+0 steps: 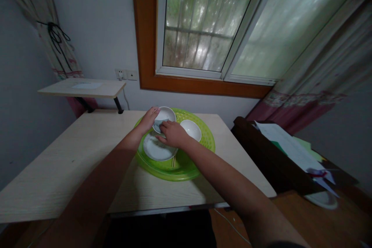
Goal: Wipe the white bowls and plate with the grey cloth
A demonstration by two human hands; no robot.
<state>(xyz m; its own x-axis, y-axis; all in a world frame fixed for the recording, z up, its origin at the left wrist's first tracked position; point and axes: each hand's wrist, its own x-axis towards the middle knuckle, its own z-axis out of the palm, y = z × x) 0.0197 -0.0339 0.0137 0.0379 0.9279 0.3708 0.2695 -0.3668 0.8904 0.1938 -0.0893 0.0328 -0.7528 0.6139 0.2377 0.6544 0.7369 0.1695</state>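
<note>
A round green tray sits on the table, holding two white bowls, a plate and chopsticks. My left hand grips the left rim of the farther white bowl, which looks tipped towards me. Pressed against that bowl's near side is a grey cloth, with the closed fingers of my right hand on it. Nearer to me lies a white plate, partly under my right hand. The other white bowl stands to the right, beyond my right wrist. The chopsticks show only at one end.
The pale wooden table carries a small raised shelf at its back left, with a paper on top. A window and sockets are behind. To the right, dark furniture bears papers.
</note>
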